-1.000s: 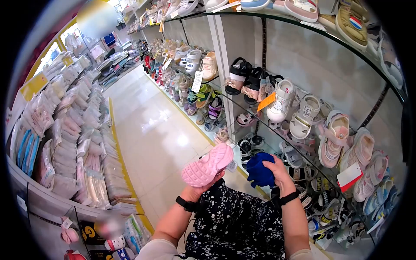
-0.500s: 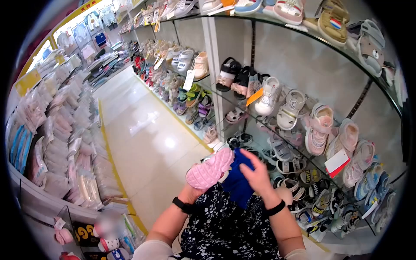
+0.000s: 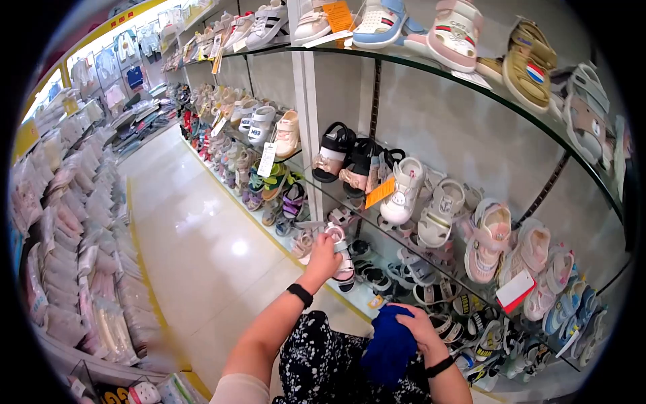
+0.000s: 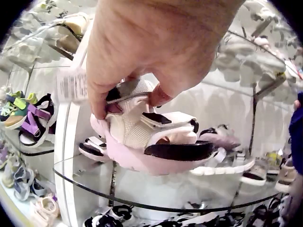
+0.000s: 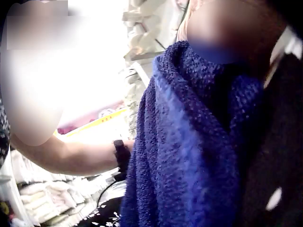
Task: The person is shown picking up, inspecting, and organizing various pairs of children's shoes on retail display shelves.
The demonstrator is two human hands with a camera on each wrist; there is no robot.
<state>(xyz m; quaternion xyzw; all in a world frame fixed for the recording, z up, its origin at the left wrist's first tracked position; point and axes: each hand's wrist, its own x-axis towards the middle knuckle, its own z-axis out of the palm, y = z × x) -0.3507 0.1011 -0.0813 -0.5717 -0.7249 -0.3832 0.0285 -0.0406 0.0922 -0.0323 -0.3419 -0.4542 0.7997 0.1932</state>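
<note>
My left hand (image 3: 324, 257) reaches out to the lower glass shelf and grips a small sandal (image 3: 344, 264) by its ankle end. In the left wrist view the sandal (image 4: 142, 142) has a pink sole, cream mesh straps and black trim, with fingers and thumb pinching its upper. Its sole is level, above the glass shelf edge (image 4: 142, 201). A barcode tag (image 4: 72, 86) hangs beside the fingers. Close to the body, my right hand (image 3: 420, 330) grips a bunched blue cloth (image 3: 389, 347). The cloth's towelling (image 5: 184, 142) fills much of the right wrist view.
Rows of children's shoes stand on glass shelves to the right, including white bunny sandals (image 3: 402, 192) and black sandals (image 3: 333, 155). Purple-strapped sandals (image 4: 37, 118) stand beyond a white upright (image 4: 71, 142). Bagged clothes (image 3: 74, 256) fill the left counter. A tiled aisle (image 3: 202, 249) runs between.
My left hand has turned the sandal from sole-up to upright and carried it forward to the shelf. The right hand has drawn the blue cloth away from it, back towards the body.
</note>
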